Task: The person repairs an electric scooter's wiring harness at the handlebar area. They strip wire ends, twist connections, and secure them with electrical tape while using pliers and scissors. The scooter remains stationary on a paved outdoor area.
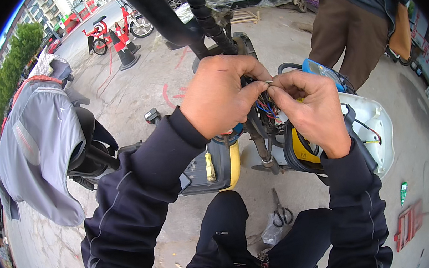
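In front of the bared front column point(262, 144) of a two-wheeler, my two hands meet fingertip to fingertip. My left hand point(220, 95) pinches between thumb and index finger at a thin wire end point(269, 82). From the other side my right hand point(316, 105) pinches the same spot, its fingers curled. Below the fingertips hangs a bundle of coloured wires point(266, 109), partly hidden by both hands. A blue meter-like device point(322, 71) sits just beyond my right hand, and a yellow-and-black object point(302, 148) stands below it.
A white body panel point(381, 136) is at the right. A yellow-handled screwdriver point(210, 167) lies on a black-and-yellow case point(234, 166). Scissors point(282, 214) and a plastic bag point(272, 233) are near my legs. A person point(348, 29) stands far right; a grey-covered scooter point(45, 137) is left.
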The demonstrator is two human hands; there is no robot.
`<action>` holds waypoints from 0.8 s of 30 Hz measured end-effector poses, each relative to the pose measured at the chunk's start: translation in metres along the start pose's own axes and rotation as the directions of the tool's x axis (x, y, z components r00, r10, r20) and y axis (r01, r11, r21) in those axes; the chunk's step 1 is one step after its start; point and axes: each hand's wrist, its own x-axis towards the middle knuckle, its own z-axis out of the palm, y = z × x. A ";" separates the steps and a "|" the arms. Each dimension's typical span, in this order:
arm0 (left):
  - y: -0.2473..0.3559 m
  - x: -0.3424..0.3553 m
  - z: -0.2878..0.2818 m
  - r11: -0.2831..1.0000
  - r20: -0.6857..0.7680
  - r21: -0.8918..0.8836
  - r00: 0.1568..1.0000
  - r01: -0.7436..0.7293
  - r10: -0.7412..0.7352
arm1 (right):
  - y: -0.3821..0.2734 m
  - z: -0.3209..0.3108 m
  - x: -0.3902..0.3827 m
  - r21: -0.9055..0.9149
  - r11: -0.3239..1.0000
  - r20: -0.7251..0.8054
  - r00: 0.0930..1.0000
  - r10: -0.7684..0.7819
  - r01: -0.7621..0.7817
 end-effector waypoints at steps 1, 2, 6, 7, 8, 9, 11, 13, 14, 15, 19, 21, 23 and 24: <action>-0.001 0.001 0.000 1.000 -0.004 0.007 1.000 -0.014 0.014 | -0.001 0.000 0.000 0.005 1.000 -0.008 1.000 0.007 -0.007; -0.002 0.001 0.001 1.000 -0.009 0.014 1.000 -0.027 0.027 | -0.003 0.000 0.000 0.010 1.000 -0.017 1.000 0.014 -0.014; -0.003 0.000 0.002 0.998 -0.025 0.043 0.999 -0.045 0.047 | -0.007 -0.001 0.001 -0.032 0.998 -0.019 0.999 0.050 -0.051; -0.003 0.000 0.003 0.998 -0.031 0.046 0.998 -0.052 0.054 | -0.007 -0.001 0.002 -0.031 0.998 -0.019 0.998 0.062 -0.062; -0.004 0.001 0.004 0.995 -0.041 0.059 0.996 -0.082 0.084 | -0.007 -0.001 0.002 -0.027 0.997 -0.018 0.998 0.066 -0.066; -0.005 0.001 0.005 0.991 -0.051 0.074 0.992 -0.111 0.115 | -0.006 -0.001 0.003 -0.019 0.998 -0.015 0.998 0.059 -0.060; -0.008 0.002 0.006 0.979 -0.070 0.116 0.981 -0.170 0.179 | -0.003 0.000 0.004 0.003 0.996 -0.019 0.996 0.092 -0.092; -0.010 0.000 0.007 0.979 -0.074 0.142 0.985 -0.145 0.157 | 0.000 0.003 0.005 0.012 0.997 -0.028 0.996 0.079 -0.079; -0.012 0.000 0.007 0.970 -0.071 0.180 0.981 -0.166 0.182 | 0.001 0.003 0.004 0.004 0.999 -0.037 0.998 0.052 -0.052; -0.012 -0.001 0.007 0.954 -0.085 0.207 0.968 -0.215 0.237 | 0.001 0.003 0.006 -0.016 0.999 -0.055 0.998 0.033 -0.034; -0.008 -0.026 0.028 0.920 -0.349 0.225 0.855 -0.322 0.385 | -0.004 0.000 0.007 -0.144 0.988 -0.078 0.995 -0.064 0.052; -0.005 -0.046 0.045 0.886 -0.458 0.222 0.759 -0.407 0.463 | -0.007 -0.002 0.009 -0.161 0.987 -0.077 0.996 -0.034 0.021; 0.001 -0.065 0.068 0.927 -0.485 -0.161 0.845 -0.339 0.225 | -0.008 -0.004 0.013 -0.183 0.981 -0.063 0.996 -0.069 0.056; 0.002 -0.066 0.079 0.922 -0.465 -0.304 0.882 -0.241 0.078 | -0.008 -0.005 0.014 -0.186 0.981 -0.053 0.996 -0.068 0.057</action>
